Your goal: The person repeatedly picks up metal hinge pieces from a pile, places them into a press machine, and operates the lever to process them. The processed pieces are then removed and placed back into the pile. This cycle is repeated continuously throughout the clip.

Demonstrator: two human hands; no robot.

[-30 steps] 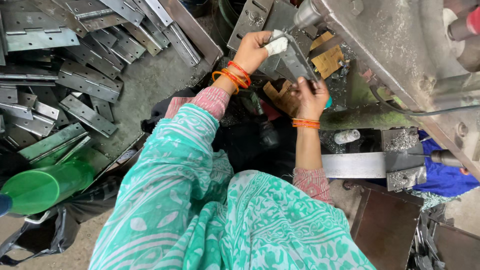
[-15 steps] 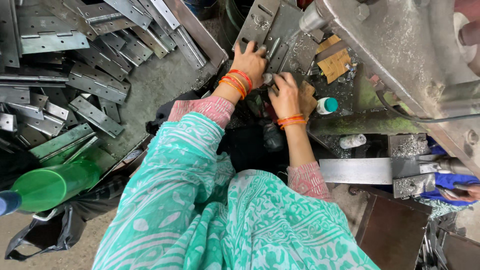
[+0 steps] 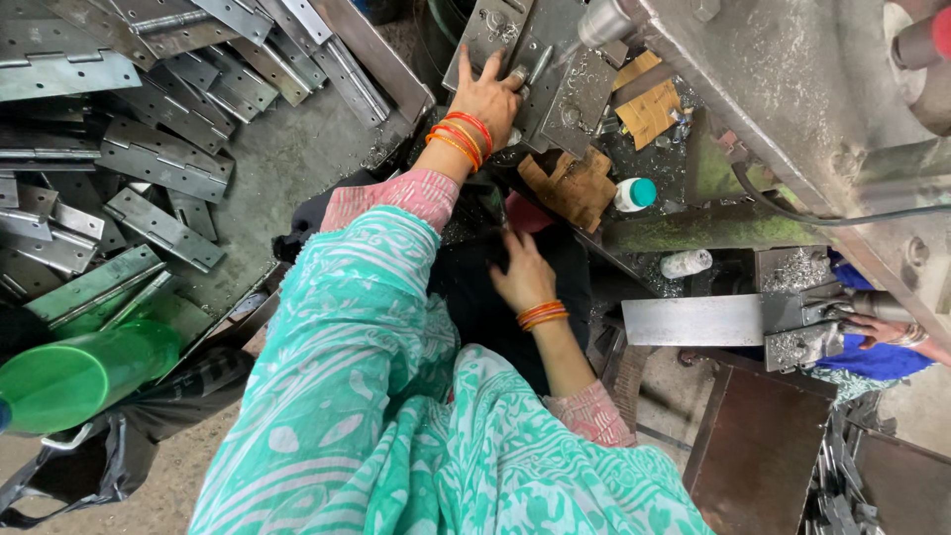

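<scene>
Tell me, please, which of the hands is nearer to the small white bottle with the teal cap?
The left hand, flat on the metal hinge plate, is nearer the bottle; the right hand is lower, over dark cloth.

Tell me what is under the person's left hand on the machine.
The left hand lies flat on a grey metal hinge plate on the machine bed. The plate's upper part shows, with small holes. The part under the palm and fingers is covered, so it cannot be seen.

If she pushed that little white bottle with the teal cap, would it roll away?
Probably a little. The small white bottle looks round and lies on its side, so it could roll. It likely is light plastic, and the cardboard scraps beside it might stop it.
</scene>
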